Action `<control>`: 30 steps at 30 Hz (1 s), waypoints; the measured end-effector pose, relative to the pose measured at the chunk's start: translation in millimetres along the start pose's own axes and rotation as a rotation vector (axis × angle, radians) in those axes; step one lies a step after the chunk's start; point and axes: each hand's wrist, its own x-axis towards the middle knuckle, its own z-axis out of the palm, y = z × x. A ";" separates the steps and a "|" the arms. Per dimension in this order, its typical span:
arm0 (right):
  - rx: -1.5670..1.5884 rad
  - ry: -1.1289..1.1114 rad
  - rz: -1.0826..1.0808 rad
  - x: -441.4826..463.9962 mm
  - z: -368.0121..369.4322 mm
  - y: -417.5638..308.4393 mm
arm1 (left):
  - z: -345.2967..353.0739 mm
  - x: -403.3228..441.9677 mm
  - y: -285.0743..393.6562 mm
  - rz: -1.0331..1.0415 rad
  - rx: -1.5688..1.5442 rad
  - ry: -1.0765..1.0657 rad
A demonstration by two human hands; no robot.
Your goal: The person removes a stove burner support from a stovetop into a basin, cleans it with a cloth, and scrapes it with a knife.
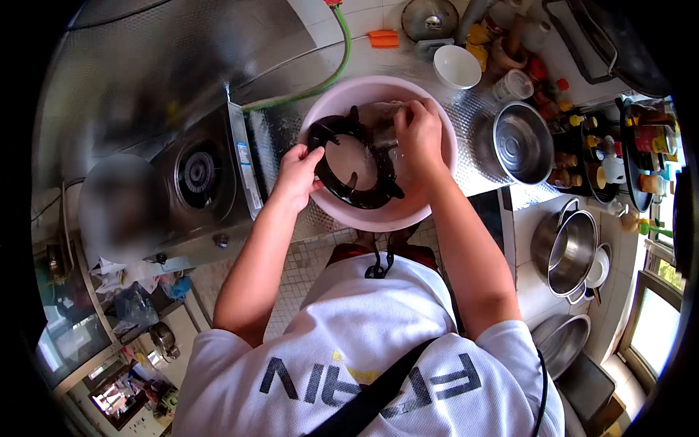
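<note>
A pink basin [314,116] stands on the metal counter in front of me. Inside it, tilted, is a black pan support ring [375,191] from a gas stove, with prongs around it. My left hand [297,173] grips the ring's left edge, thumb on top. Over the right part of the basin is my right hand [421,135], its fingers bent and pressed together. Something pale and shiny shows by those fingertips, possibly water or a scrubber; what they hold cannot be made out. Cloudy liquid covers part of the basin's bottom.
Left of the basin sits a gas stove [198,171] with a bare burner. A green hose [345,54] runs behind. To the right are a white bowl [457,67], a steel basin [523,142] and several bottles. Steel pots [571,251] hang or stand lower right.
</note>
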 end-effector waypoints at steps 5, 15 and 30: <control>-0.435 -0.450 -0.167 -11.6 25.3 34.3 | -0.7 -5.4 7.0 0.091 0.365 0.002; -0.017 -0.294 -0.068 -4.0 -19.1 0.8 | -13.1 2.4 16.8 0.126 0.278 -0.238; 0.194 -0.224 -0.067 -96.0 -19.1 -67.1 | 24.1 9.9 12.9 0.051 -0.095 -0.221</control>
